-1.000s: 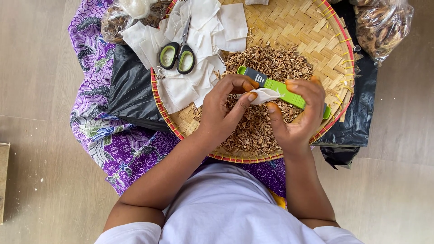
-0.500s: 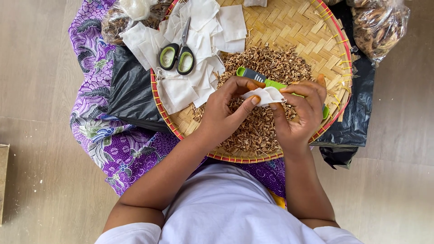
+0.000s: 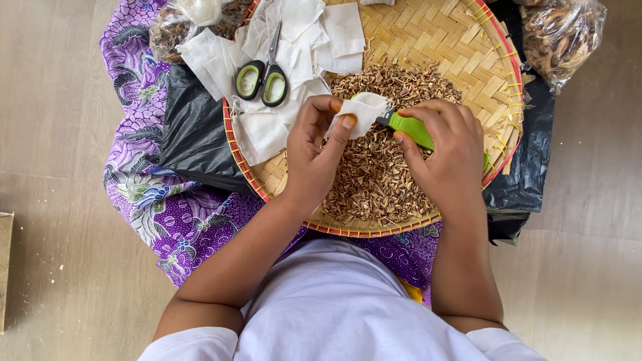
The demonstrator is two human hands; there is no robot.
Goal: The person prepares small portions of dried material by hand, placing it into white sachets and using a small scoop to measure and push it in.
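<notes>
Nearest the camera: white shirt, both forearms reaching out over a round woven bamboo tray with a red rim [image 3: 468, 40]. The tray sits on a purple patterned cloth [image 3: 167, 207] and black plastic sheet [image 3: 194, 134], all on the floor.

Left hand [image 3: 314, 157]: closed, thumb and fingertips pinching a small white fabric pouch [image 3: 364, 110] above the pile of dried brown plant pieces [image 3: 374, 174] in the tray's near half.

Right hand [image 3: 445, 157]: closed around a bright green plastic tool [image 3: 408, 127]; its tip meets the pouch, and the working end is hidden by the fabric. Can't tell what kind of tool.

Further out, left part of the tray: loose stack of white fabric pouches [image 3: 307, 33] with green-and-black handled scissors [image 3: 262, 77] lying on top, blades shut.

Far corners: clear plastic bags of dried brown material, one top left [image 3: 167, 33], one top right [image 3: 562, 40], both off the tray.
</notes>
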